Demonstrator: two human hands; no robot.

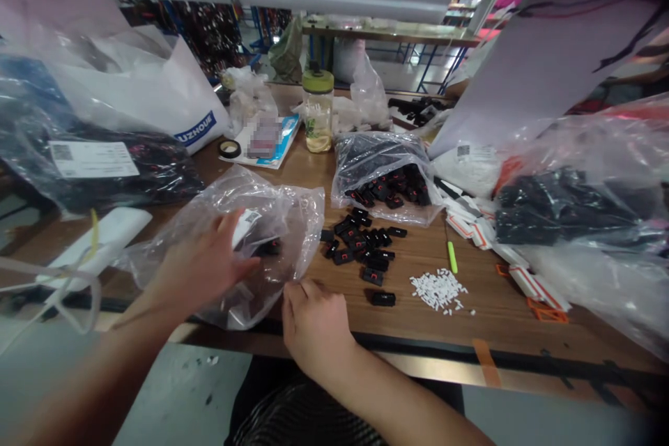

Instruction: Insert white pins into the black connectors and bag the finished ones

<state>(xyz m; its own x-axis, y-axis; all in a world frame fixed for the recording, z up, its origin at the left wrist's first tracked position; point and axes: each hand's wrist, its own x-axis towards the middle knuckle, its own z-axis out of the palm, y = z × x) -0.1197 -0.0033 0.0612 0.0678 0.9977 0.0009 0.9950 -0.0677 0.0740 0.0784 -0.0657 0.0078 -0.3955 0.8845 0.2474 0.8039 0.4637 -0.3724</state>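
Observation:
A large clear plastic bag (308, 212) lies spread on the table in front of me, with a few dark pieces (269, 247) showing through it. My left hand (209, 261) is over the bag, slightly blurred, its thumb held apart from the fingers. Beside its fingertips a white label (245, 225) shows. At the bag's near right edge, my right hand (316, 317) has its fingers curled and pinched on the plastic. To the right of it are a loose pile of small black plastic parts (343, 256) with red marks and a single black part (383, 299).
Small white pieces (437, 290) form a heap near a yellow-green-handled tool (452, 258). Behind stand an open bag of black parts (387, 146), a green-lidded bottle (318, 115) and a tape roll (228, 148). Filled bags (575, 202) crowd the right side.

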